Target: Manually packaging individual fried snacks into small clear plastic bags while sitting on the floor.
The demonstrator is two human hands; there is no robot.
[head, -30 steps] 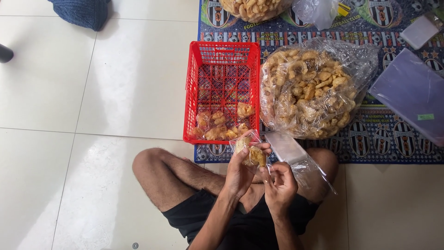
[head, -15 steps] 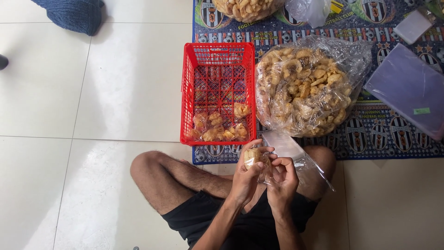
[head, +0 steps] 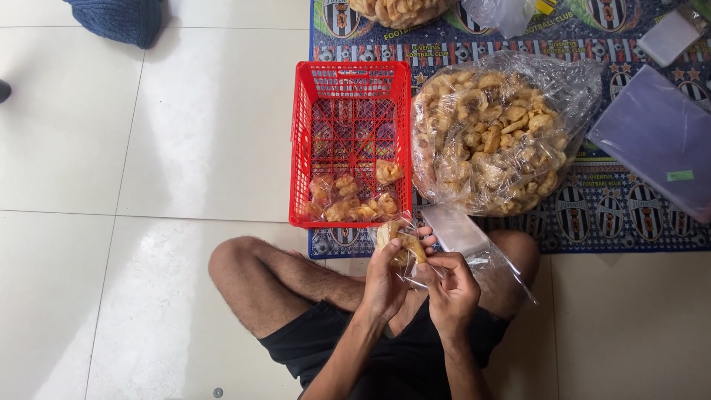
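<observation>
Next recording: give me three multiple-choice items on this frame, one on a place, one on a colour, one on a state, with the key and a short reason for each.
1. Where do the small filled packets lie?
A. At the near end of the crate
B. On the white tiles to the left
C. On the flat stack of clear sheets

2. What colour is the crate?
A. Blue
B. Red
C. Green

3. What state is the large clear bag of snacks in?
A. Empty and flat
B. Tied shut and hung up
C. Full and bulging, lying on the mat

Key:
1. A: the packets cluster at the crate's end nearest the person's knees.
2. B: its lattice walls and rim are bright red.
3. C: pale fried pieces fill it, and it rests on the patterned mat beside the crate.

Meanwhile the left hand and right hand share a grip on a small snack packet.
</observation>
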